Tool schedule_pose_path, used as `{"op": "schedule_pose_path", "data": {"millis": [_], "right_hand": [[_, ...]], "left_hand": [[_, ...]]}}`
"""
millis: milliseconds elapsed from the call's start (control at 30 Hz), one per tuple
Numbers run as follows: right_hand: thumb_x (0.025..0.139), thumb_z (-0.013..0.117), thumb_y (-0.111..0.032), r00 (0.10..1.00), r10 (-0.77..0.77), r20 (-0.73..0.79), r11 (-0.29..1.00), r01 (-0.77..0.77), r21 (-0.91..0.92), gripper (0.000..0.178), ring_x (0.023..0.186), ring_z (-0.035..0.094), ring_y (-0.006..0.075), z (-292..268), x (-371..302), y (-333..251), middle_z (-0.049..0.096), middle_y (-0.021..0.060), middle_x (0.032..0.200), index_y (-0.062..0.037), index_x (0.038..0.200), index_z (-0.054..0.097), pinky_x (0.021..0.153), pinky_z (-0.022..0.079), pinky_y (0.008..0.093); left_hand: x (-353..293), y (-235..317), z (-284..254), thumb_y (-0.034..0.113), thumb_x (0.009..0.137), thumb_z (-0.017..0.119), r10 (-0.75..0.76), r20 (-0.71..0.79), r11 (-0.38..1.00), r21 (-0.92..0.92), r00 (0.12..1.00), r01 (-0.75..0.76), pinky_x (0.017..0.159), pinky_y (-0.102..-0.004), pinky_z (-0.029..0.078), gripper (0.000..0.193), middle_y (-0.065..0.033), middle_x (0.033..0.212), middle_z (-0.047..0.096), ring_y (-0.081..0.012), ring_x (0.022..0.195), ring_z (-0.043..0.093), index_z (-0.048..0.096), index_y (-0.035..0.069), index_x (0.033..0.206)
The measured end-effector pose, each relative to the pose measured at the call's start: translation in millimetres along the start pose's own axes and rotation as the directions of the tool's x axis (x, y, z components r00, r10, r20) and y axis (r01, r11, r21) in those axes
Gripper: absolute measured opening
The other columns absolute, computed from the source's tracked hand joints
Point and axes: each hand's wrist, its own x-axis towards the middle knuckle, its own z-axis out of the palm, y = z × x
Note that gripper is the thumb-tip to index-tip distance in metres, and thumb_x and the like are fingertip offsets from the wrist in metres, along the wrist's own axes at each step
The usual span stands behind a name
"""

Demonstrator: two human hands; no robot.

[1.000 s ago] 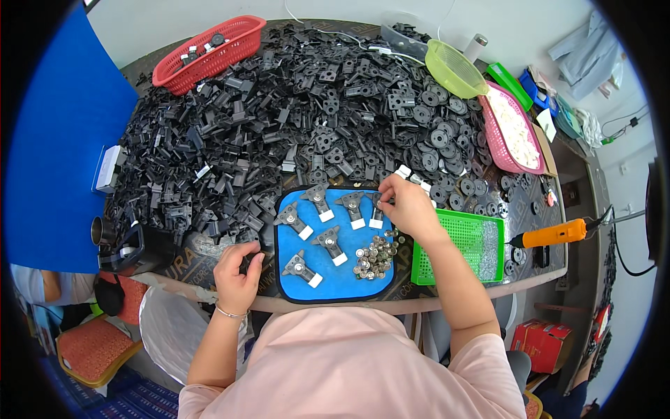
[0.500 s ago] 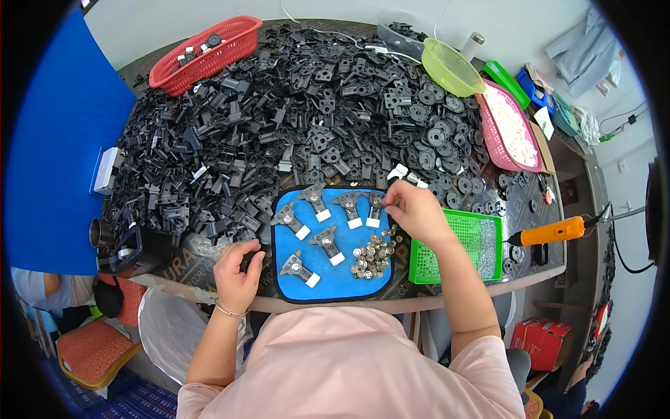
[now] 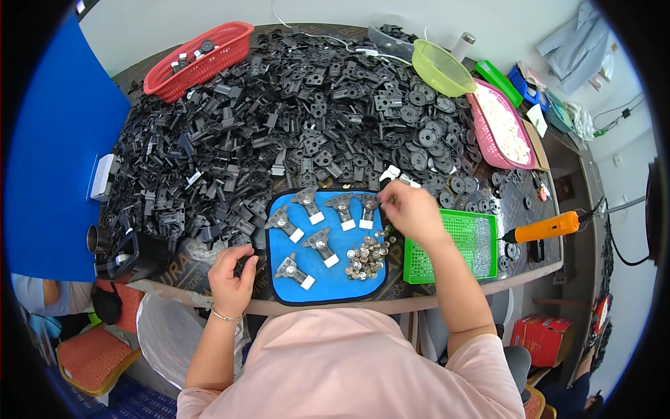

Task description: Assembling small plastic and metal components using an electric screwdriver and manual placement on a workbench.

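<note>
A blue mat (image 3: 293, 244) with a black border lies in front of me. On it rest several black plastic brackets (image 3: 319, 244), each with a white end and a round metal piece. A heap of small metal fasteners (image 3: 367, 258) sits at the mat's right side. My right hand (image 3: 413, 213) is beside the mat's upper right corner, fingertips pinched close to the rightmost bracket (image 3: 368, 208); what they hold, if anything, is hidden. My left hand (image 3: 232, 279) rests left of the mat, fingers curved and thumb apart, nothing visible in it.
A large pile of black plastic parts (image 3: 230, 140) covers the table's far side, with black discs (image 3: 427, 136) at right. Around it stand a red basket (image 3: 237, 50), a yellow-green basket (image 3: 440, 70) and a pink basket (image 3: 488, 133). A green tray (image 3: 419, 262) and orange electric screwdriver (image 3: 548, 229) are right.
The whole view has shifted slightly. My right fingertips have drawn a little away from the rightmost bracket, which stays on the mat. My left hand keeps nearly the same pose.
</note>
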Motion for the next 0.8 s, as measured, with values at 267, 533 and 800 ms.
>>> {"op": "schedule_pose_path", "data": {"millis": [267, 533, 800], "right_hand": [[0.071, 0.072, -0.014, 0.920, 0.387, 0.056, 0.893, -0.359, -0.271, 0.034, 0.080, 0.065, 0.0265, -33.4, 6.7, 83.7, 0.068, 0.0121, 0.091, -0.0052, 0.103, 0.065, 0.073, 0.050, 0.0357], [0.077, 0.067, -0.011, 0.947, 0.312, -0.071, 0.949, -0.307, 0.079, 0.017, 0.075, 0.064, 0.0233, -41.3, 8.3, 50.0, 0.068, 0.0118, 0.082, -0.0042, 0.093, 0.069, 0.069, 0.050, 0.0323], [0.079, 0.065, -0.013, 0.996, 0.007, 0.086, 0.985, -0.021, 0.169, 0.016, 0.075, 0.064, 0.0268, 9.7, 23.9, 4.6, 0.067, 0.0130, 0.083, -0.0073, 0.092, 0.071, 0.069, 0.050, 0.0337]], "left_hand": [[0.8, -0.1, 1.6, 0.000, 0.076, 0.067, -0.014, -0.002, 1.000, -0.023, 1.000, 0.014, 0.071, -0.0316, 0.048, 0.015, -0.0117, 0.083, 0.065, -0.0256, 0.076, 0.062, 0.063, 0.000, 0.090], [6.1, 9.0, 5.5, 0.000, 0.075, 0.067, 0.014, 0.017, 1.000, -0.015, 1.000, -0.014, 0.071, -0.0316, 0.048, 0.016, -0.0117, 0.083, 0.065, -0.0257, 0.076, 0.061, 0.063, 0.000, 0.090], [10.3, 22.1, 11.8, 0.000, 0.075, 0.067, 0.024, 0.034, 0.999, -0.029, 0.999, -0.023, 0.070, -0.0314, 0.048, 0.016, -0.0113, 0.083, 0.065, -0.0257, 0.077, 0.061, 0.063, 0.000, 0.090]]}}
